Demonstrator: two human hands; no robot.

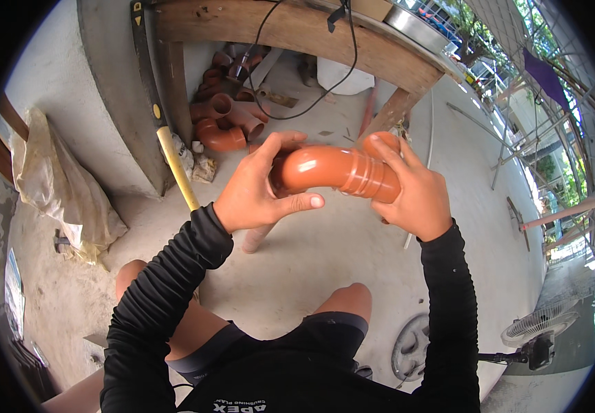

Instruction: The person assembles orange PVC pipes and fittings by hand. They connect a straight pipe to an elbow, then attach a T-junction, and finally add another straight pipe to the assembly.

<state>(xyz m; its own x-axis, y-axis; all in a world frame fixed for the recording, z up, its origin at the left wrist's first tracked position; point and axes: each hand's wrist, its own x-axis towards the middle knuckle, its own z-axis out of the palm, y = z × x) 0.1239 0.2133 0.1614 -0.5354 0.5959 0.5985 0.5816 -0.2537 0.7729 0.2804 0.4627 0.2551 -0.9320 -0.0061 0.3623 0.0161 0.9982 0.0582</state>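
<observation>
Both hands hold a glossy orange plastic pipe trap [325,167] up in front of me, above the floor. My left hand [252,189] is wrapped around its bent left end, with the thumb stretched along the underside. At the ribbed right end, my right hand [416,189] grips the socket, its fingers lying over the top. Another round orange part [382,143] shows behind those fingers; how it joins the trap is partly hidden. Below my left hand, a pale reddish cylinder [259,237] stands out against the floor, its upper end covered.
Several brown pipe fittings [221,127] lie beneath a wooden table [297,33] with a black cable [356,58] hanging off it. A yellow-and-black long tool [173,162] leans at the left, near a plastic sack [63,186]. At the lower right is a fan [542,327].
</observation>
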